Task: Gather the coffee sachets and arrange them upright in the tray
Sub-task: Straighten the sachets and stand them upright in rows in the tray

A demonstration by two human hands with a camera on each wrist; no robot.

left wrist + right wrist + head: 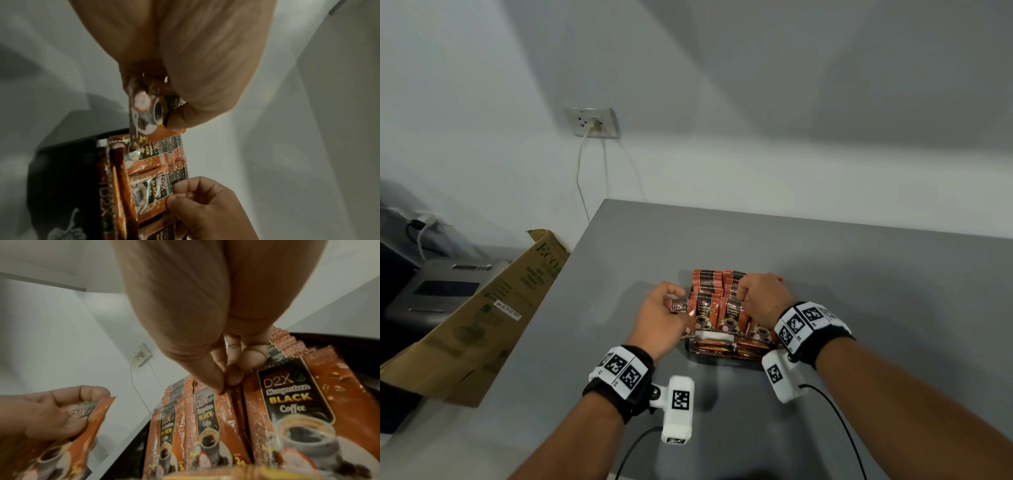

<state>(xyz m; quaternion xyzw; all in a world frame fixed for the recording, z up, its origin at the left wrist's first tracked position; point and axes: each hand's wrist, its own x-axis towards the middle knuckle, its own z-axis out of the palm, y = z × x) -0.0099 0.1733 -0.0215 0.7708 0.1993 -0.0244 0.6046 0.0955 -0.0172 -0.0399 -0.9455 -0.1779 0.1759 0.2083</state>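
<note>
Several orange "D2X Black Coffee" sachets (729, 315) stand upright in rows in a dark tray (329, 340) in the middle of the grey table (859, 291). My left hand (674, 305) hovers at the tray's left edge. It holds one loose sachet (679, 307) upright between thumb and fingers; the left wrist view shows that sachet (148, 112) just above the front row. My right hand (743, 294) is over the tray's right half. Its thumb and fingertips (232, 378) pinch the top edge of a sachet standing in the tray, between two front sachets (287, 410).
A flattened cardboard box (482, 315) leans beside the table's left edge, with a grey machine (445, 287) behind it. A wall socket (594, 122) with a cable hangs on the wall beyond. The grey table continues to the right and toward me.
</note>
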